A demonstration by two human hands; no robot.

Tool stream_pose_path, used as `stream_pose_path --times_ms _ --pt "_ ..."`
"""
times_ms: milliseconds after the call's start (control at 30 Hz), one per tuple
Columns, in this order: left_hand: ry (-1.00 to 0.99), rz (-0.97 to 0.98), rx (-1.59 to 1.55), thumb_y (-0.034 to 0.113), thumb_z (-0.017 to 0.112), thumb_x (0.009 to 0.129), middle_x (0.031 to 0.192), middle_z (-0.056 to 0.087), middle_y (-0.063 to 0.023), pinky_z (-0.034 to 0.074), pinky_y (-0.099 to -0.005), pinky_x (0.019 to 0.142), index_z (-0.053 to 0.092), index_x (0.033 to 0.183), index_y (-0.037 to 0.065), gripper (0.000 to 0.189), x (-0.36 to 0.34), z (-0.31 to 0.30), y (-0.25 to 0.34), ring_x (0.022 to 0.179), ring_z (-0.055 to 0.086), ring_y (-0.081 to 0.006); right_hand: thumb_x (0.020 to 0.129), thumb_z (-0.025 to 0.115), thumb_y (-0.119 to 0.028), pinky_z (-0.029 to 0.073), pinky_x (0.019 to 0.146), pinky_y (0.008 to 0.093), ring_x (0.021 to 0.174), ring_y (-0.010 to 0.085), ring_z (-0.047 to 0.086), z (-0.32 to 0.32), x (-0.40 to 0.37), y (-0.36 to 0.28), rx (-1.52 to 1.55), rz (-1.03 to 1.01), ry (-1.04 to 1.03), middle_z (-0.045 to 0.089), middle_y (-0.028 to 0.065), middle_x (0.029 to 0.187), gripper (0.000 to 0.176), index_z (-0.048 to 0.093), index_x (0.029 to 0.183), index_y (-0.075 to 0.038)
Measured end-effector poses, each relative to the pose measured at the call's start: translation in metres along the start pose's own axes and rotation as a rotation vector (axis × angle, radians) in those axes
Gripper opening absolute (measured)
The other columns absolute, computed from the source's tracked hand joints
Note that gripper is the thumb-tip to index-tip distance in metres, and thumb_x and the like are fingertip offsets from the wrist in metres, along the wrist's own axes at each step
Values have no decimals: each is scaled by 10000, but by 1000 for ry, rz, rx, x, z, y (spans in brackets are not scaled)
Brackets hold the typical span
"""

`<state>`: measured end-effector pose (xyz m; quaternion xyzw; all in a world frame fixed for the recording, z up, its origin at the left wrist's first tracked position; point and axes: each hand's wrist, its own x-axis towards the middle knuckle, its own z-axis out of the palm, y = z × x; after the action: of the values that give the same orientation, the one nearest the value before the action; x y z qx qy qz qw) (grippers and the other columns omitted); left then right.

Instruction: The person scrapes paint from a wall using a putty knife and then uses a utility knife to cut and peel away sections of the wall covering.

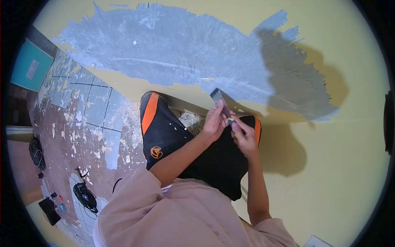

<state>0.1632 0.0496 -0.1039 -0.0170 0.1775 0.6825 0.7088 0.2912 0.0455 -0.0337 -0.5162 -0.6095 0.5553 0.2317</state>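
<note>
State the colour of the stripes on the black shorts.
Orange; the stripes show best in the head view.

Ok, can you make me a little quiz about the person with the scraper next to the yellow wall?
1. True or false: the left hand and the right hand are both on the scraper.
2. What colour is the stripe on the black shorts? A green, B orange, C white.
3. Fill in the gap: the big scraped patch on the yellow wall looks ____.
Key: 1 true; 2 B; 3 grey.
</note>
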Motion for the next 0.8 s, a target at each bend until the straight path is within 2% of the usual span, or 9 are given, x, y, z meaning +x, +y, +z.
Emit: stream_pose_path --times_ms 100,167,200,333,500,567,600,733,800 --pt "87 -29 123 410 479 922 753 610 -54 520 -279 612 559 881 78 343 7 1 1 680 600 -145 923 530 -186 349 505 204 562 56 429 -8 1 -11 81 96 -10 472 -26 609 326 557 1231 -82" --pt "-79 102 100 400 481 926 738 606 -45 519 -260 609 561 883 85 327 8 -13 15 678 600 -126 927 524 -197 340 484 197 543 46 417 10 20 -7 -69 -65 -20 468 -26 610 332 551 1241 -91" --pt "39 181 35 350 501 929 747 614 -48 518 -265 585 556 816 94 286 5 -2 20 646 592 -98 926 525 -181 337 488 183 548 38 411 18 24 -10 -35 12 -42 469 -33 621 332 549 1247 -99" --pt "151 15 142 341 491 935 782 617 -48 521 -275 618 571 872 99 262 -6 -1 15 682 593 -99 924 527 -152 342 488 190 575 32 416 10 0 -9 143 101 -45 493 -42 655 322 556 1239 -95" --pt "-52 42 43 358 452 947 800 605 -63 524 -303 679 538 912 74 299 5 -21 25 736 601 -160 915 534 -136 393 536 201 607 55 484 26 16 -19 -26 -44 -4 589 -1 728 336 538 1244 -65" --pt "-30 50 3 364 445 948 794 603 -69 523 -305 679 533 914 67 311 -1 -21 31 736 600 -171 905 544 -138 455 621 227 678 81 538 34 12 -21 -141 37 -14 656 77 920 342 537 1235 -47" --pt "-5 29 -21 377 439 947 800 602 -75 522 -310 688 529 920 62 328 -1 -23 26 742 603 -182 897 550 -140 475 760 258 847 122 603 35 2 -26 -183 18 -36 626 123 1120 357 531 1241 -49" --pt "9 -86 21 384 438 945 848 605 -71 523 -331 741 532 949 70 327 -21 6 22 790 613 -204 868 574 -113 421 905 286 1111 196 559 17 -34 -18 -115 -125 14 596 139 1177 401 515 1264 -90" --pt "31 -146 53 377 454 939 835 593 -36 523 -333 770 541 961 82 308 -26 8 12 795 607 -187 859 586 -111 428 899 284 1092 200 573 3 -46 -29 -236 -121 41 599 133 1173 401 524 1255 -91"
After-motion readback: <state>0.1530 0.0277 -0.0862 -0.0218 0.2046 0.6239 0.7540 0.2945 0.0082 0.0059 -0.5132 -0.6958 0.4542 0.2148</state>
